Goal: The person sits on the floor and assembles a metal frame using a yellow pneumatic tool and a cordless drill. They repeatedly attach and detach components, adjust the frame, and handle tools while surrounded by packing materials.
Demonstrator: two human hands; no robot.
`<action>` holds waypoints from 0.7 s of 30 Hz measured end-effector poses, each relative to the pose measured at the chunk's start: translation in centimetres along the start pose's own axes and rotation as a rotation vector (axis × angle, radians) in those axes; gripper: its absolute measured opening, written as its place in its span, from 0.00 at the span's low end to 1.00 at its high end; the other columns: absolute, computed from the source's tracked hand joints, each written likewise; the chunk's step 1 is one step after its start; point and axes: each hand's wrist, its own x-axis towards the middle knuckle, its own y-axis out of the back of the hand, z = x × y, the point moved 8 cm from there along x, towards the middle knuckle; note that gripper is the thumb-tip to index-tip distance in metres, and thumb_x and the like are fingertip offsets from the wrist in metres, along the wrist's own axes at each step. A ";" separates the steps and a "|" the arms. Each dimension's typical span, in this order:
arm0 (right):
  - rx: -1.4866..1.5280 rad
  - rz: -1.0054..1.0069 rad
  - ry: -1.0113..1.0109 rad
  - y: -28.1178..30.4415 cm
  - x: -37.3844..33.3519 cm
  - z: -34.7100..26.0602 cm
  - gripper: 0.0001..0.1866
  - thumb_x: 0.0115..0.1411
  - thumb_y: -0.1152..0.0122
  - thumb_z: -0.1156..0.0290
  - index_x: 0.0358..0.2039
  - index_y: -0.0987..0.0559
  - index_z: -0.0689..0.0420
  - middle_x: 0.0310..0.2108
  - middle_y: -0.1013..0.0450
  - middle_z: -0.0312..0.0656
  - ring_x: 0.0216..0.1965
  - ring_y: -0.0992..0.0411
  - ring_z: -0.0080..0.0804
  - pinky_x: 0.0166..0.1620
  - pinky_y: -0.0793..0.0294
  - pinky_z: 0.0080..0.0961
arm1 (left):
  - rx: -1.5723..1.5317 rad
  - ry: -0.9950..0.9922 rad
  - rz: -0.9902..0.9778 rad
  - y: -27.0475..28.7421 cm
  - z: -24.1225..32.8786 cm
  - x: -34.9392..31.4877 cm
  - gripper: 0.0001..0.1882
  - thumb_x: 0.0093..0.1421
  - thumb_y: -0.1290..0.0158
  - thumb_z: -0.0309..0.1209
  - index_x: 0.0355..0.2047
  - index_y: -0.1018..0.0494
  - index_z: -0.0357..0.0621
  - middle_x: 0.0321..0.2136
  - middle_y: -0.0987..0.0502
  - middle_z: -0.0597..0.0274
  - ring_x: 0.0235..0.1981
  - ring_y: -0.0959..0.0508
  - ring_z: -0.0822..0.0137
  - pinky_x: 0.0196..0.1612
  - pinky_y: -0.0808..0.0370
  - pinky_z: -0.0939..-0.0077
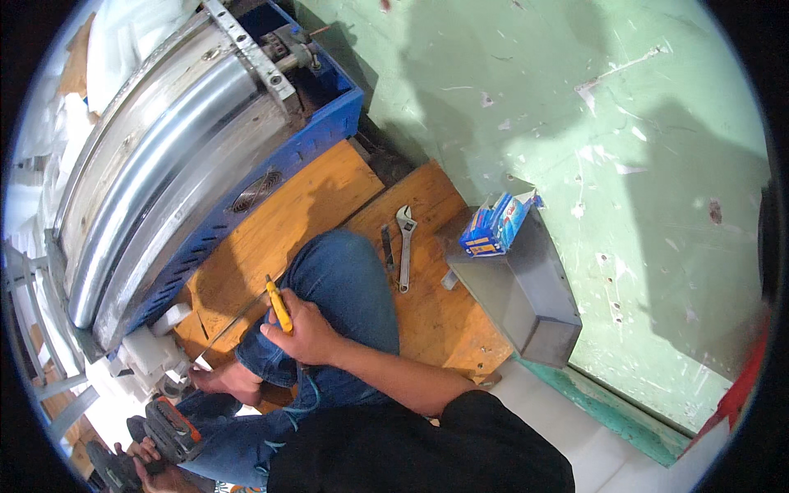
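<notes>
My right hand [304,330] is closed around a slim yellow-handled tool [278,304], its narrow end pointing away from me. This hand is beside my bent knee, over the wooden boards. A thin teal cord [311,396] hangs below the wrist; I cannot tell whether it joins the tool. At the lower left, my left hand [149,464] wraps its fingers round the grip of a black-and-orange cordless power tool [173,429]. Part of that tool is hidden by the hand. On the boards beyond my knee lie an adjustable wrench [405,251] and a thin dark tool [387,246].
A blue-cased machine [197,226] with a shiny metal roller [156,193] stands at the left. A grey metal box [526,287] on the right carries a blue carton [496,226]. My bare foot [226,383] rests near white blocks [156,349]. Scuffed green floor [526,99] stretches beyond.
</notes>
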 end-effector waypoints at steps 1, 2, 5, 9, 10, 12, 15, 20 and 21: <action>-0.011 0.026 0.047 0.1 0.0 -0.1 0.20 0.60 0.33 0.63 0.44 0.31 0.60 0.32 0.26 0.50 0.37 0.23 0.53 0.41 0.25 0.43 | 0.137 -0.069 0.143 1.9 0.4 0.2 0.24 0.69 0.53 0.37 0.61 0.42 0.41 0.28 0.32 0.63 0.29 0.29 0.65 0.45 0.33 0.67; -0.021 0.051 0.094 -0.1 0.0 -0.1 0.20 0.60 0.34 0.63 0.44 0.32 0.61 0.33 0.26 0.50 0.37 0.23 0.54 0.41 0.25 0.44 | 0.273 -0.141 0.287 3.8 0.6 0.1 0.19 0.70 0.53 0.40 0.53 0.34 0.41 0.28 0.28 0.63 0.26 0.27 0.66 0.36 0.31 0.71; -0.102 0.068 0.083 -0.8 0.1 0.9 0.29 0.61 0.35 0.62 0.53 0.36 0.67 0.45 0.30 0.59 0.49 0.29 0.58 0.52 0.30 0.45 | 1.146 -0.406 0.245 8.9 -0.1 2.5 0.16 0.66 0.49 0.44 0.28 0.26 0.46 0.21 0.27 0.67 0.21 0.28 0.67 0.26 0.31 0.75; -0.166 -0.046 -0.033 -3.7 0.4 3.0 0.44 0.57 0.36 0.65 0.65 0.46 0.79 0.61 0.41 0.72 0.64 0.39 0.66 0.66 0.37 0.43 | 1.286 -0.473 0.228 6.2 -1.3 2.9 0.17 0.64 0.46 0.45 0.23 0.28 0.49 0.20 0.28 0.67 0.21 0.28 0.66 0.27 0.31 0.73; -0.160 -0.050 -0.035 -4.9 0.3 3.4 0.45 0.57 0.35 0.65 0.65 0.47 0.79 0.61 0.42 0.73 0.64 0.40 0.65 0.66 0.37 0.43 | 1.323 -0.494 0.225 5.2 -1.3 3.0 0.18 0.63 0.46 0.45 0.21 0.29 0.50 0.19 0.28 0.67 0.21 0.28 0.66 0.28 0.31 0.73; -0.163 -0.150 -0.078 -7.0 0.3 4.9 0.50 0.57 0.33 0.60 0.67 0.49 0.78 0.65 0.46 0.73 0.67 0.44 0.64 0.69 0.40 0.39 | 1.227 -0.422 0.187 3.0 -2.0 2.9 0.16 0.63 0.46 0.43 0.22 0.28 0.49 0.20 0.28 0.66 0.23 0.27 0.65 0.30 0.30 0.71; -0.172 -0.283 -0.154 -7.9 0.5 5.1 0.51 0.56 0.31 0.59 0.66 0.49 0.78 0.59 0.40 0.74 0.59 0.33 0.65 0.59 0.28 0.42 | 0.828 -0.149 0.074 -4.4 -4.4 1.7 0.11 0.65 0.47 0.36 0.27 0.24 0.45 0.25 0.24 0.63 0.30 0.24 0.62 0.35 0.26 0.67; -0.434 -0.349 0.009 -9.7 0.2 5.7 0.22 0.61 0.41 0.67 0.46 0.30 0.74 0.36 0.26 0.58 0.32 0.20 0.52 0.33 0.19 0.40 | 0.697 0.162 -0.124 -14.4 -7.9 0.2 0.08 0.66 0.47 0.34 0.33 0.25 0.43 0.27 0.23 0.61 0.33 0.23 0.61 0.39 0.26 0.65; -0.446 -0.348 -0.003 -9.9 -0.1 5.9 0.18 0.60 0.42 0.69 0.43 0.29 0.73 0.35 0.25 0.57 0.30 0.20 0.51 0.31 0.19 0.39 | 0.731 0.190 -0.152 -15.7 -8.4 -0.2 0.08 0.66 0.47 0.34 0.34 0.25 0.42 0.28 0.23 0.61 0.34 0.23 0.61 0.40 0.26 0.65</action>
